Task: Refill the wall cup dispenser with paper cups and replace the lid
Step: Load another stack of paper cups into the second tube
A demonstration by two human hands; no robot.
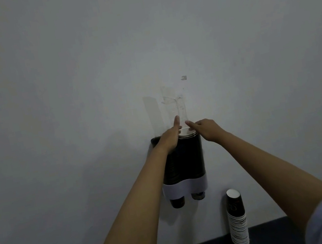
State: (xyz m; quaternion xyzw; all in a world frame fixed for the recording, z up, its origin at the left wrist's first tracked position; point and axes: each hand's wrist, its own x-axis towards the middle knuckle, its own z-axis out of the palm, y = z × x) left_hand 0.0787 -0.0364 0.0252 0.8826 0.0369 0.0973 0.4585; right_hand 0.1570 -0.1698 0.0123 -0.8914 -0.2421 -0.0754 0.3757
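At centre frame, the dark wall dispenser (185,160) is filled to the top with paper cups (186,135), light, thin-walled and easily crushed, best pressed at the rims. The left hand (169,138) is laid over the left tube, thumb raised, and the right hand (203,128) touches the rims with a loosely extended finger; neither grasps anything. The lid cannot be made out for certain, and a spare stack (237,218) stands at lower right.

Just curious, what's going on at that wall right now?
Both hands, left hand, right hand, at dispenser top. Cups loaded. Spare stack aside.

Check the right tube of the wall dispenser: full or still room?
Full: the right tube shows dark cups packed to its top, white rims stacked level with the opening under the right hand. No lid on it.
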